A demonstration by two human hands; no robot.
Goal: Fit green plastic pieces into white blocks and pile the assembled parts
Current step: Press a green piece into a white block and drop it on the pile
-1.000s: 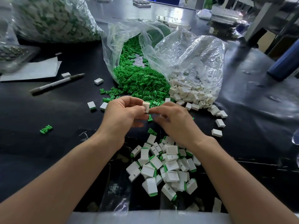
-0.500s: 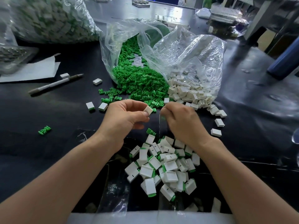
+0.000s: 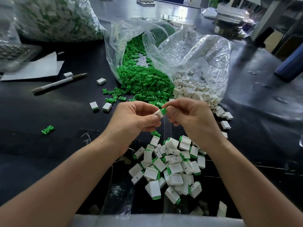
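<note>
Both grips closed at frame centre: your left hand (image 3: pixel 134 119) pinches the white block (image 3: pixel 157 113), right hand (image 3: pixel 192 119) the green piece (image 3: pixel 163 110) at its end; square them, push straight.

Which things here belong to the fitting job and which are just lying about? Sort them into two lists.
Job in hand:
- small white plastic block in the left hand
- small green plastic piece pinched by the right hand
- clear bag of loose green pieces
- clear bag of white blocks
- pile of assembled white-and-green parts

Lying about:
- white pen
- white paper sheet
- dark blue cylinder
</note>
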